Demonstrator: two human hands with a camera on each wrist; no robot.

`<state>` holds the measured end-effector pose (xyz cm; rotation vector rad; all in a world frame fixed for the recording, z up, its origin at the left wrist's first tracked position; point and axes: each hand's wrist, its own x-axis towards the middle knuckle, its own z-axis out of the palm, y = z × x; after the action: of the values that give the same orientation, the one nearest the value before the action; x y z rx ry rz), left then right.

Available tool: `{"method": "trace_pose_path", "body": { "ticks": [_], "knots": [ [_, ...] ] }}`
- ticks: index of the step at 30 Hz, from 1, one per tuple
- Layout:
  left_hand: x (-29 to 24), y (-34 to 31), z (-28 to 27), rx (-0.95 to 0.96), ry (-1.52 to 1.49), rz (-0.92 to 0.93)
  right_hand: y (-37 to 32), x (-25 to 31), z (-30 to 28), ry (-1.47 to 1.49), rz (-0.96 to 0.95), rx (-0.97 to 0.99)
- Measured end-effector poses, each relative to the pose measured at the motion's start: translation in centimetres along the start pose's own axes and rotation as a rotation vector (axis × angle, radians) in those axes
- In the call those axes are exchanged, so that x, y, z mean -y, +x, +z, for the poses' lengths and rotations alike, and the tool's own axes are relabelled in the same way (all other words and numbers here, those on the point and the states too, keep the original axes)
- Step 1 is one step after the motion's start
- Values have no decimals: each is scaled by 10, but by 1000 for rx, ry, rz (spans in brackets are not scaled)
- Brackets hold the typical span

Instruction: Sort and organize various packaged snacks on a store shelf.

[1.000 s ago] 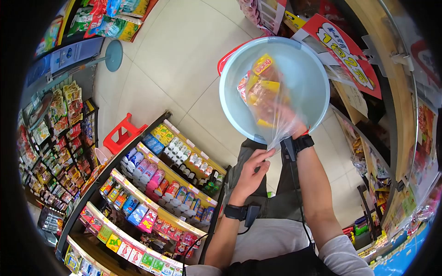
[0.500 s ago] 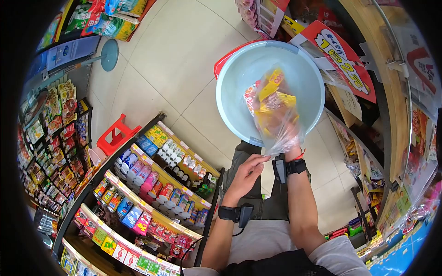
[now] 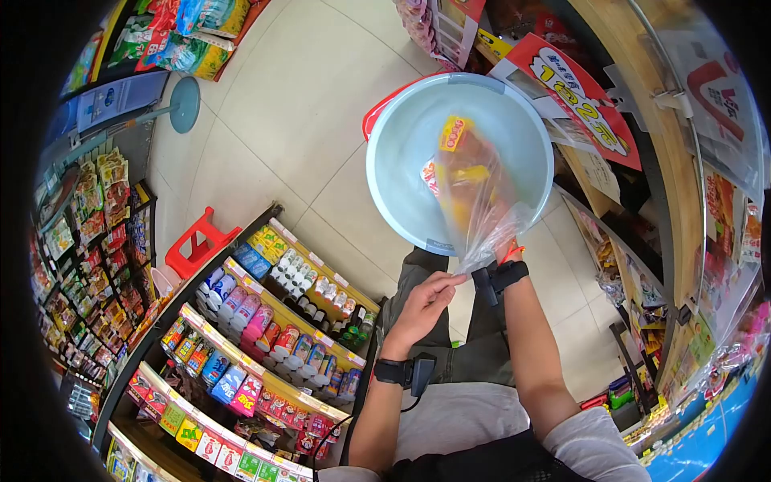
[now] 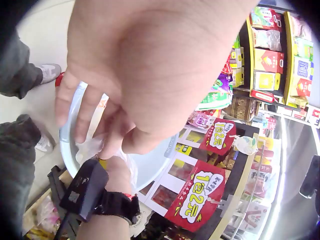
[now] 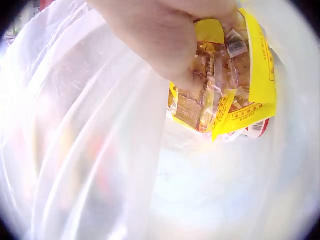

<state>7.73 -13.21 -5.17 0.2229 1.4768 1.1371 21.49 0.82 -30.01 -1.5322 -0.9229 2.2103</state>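
A clear plastic bag (image 3: 484, 245) lies over the light blue basin (image 3: 401, 132), its mouth gathered toward the body. Inside the bag, my right hand (image 3: 504, 210) holds snack packets (image 3: 454, 133) with yellow labels and clear film. Up close in the right wrist view, the right hand's (image 5: 160, 37) thumb presses on the packets (image 5: 260, 67), which show brown pieces inside. My left hand (image 3: 428, 305) pinches the edge of the bag near the right wrist, its other fingers loosely bent. A red and white packet (image 3: 430, 177) shows beside the bag in the basin.
Drink and snack shelves (image 3: 265, 321) stand at the left, with a red stool (image 3: 201, 243) behind them. Close on the right are a wooden-edged shelf (image 3: 675, 193) and a red price sign (image 3: 574, 100). Tiled floor (image 3: 281, 104) lies beyond the basin.
The right hand has moved the packets toward the body, then back out, turning them slightly. The bag now stretches farther over them. The left hand has kept its pinch on the bag's edge.
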Motion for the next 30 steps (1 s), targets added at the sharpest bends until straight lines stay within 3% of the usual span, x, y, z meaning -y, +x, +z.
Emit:
{"method": "trace_pose_path", "body": {
  "ticks": [2,5,7,8,13,15,19,22,25,28,30],
  "knots": [
    [-4,0,1,-1,9,-24,-4,3,-2,-133,-72,12],
    [-10,1,3,-24,-7,-68,-37,59,18,-1052,-441,63],
    [-8,2,8,-99,-61,-12,-71,128,62,-1338,-541,81],
    [-9,3,9,-138,-51,-8,-88,150,77,-1279,-509,15],
    [-15,15,1,-275,116,130,-151,227,84,-1314,-245,92],
    [-18,18,-12,-217,202,126,-173,255,74,-1281,-200,162],
    [-40,6,-25,-155,350,150,-221,304,54,-846,99,425],
    [-91,-29,-24,-120,354,200,-267,340,59,-696,98,554],
    [-163,-80,-14,-137,693,560,-307,372,68,-723,29,781],
    [-226,-122,0,181,673,757,-338,385,74,-649,23,948],
    [-232,-129,5,548,603,674,-356,390,77,-593,3,1019]
  ]
}}
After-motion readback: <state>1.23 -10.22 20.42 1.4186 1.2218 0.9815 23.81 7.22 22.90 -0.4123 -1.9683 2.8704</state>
